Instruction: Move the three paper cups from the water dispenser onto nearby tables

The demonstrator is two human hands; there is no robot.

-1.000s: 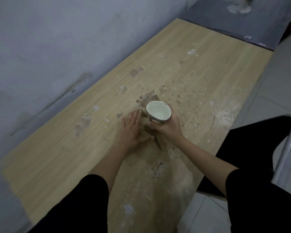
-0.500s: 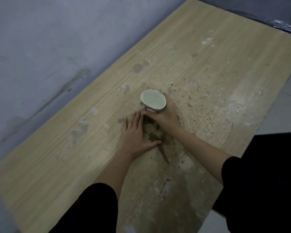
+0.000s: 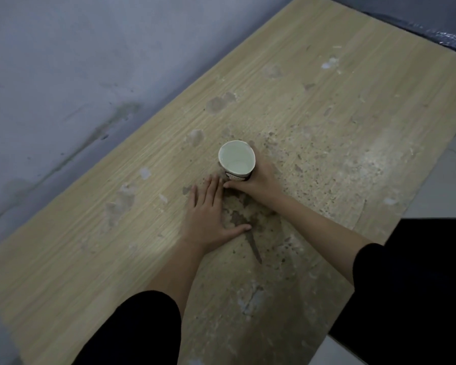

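A white paper cup [image 3: 236,159] stands upright near the middle of a worn wooden table [image 3: 327,106], its mouth open to the camera and a dark printed band low on its side. My right hand [image 3: 258,180] is wrapped around the cup from the right, thumb across its base. My left hand [image 3: 208,214] lies flat on the tabletop just left of and below the cup, fingers together, fingertips almost touching my right thumb. Only this one cup is in view; the water dispenser is out of sight.
A stained grey wall [image 3: 63,88] runs along the table's left edge. The tabletop carries dark stains and white flecks around my hands. Pale floor tiles [image 3: 445,185] lie past the right edge. My dark trouser leg [image 3: 419,285] fills the lower right.
The cup, held in my right hand, has come down and settled on the table slightly farther from me. My left hand stays flat beside it. The camera has tilted closer over the table.
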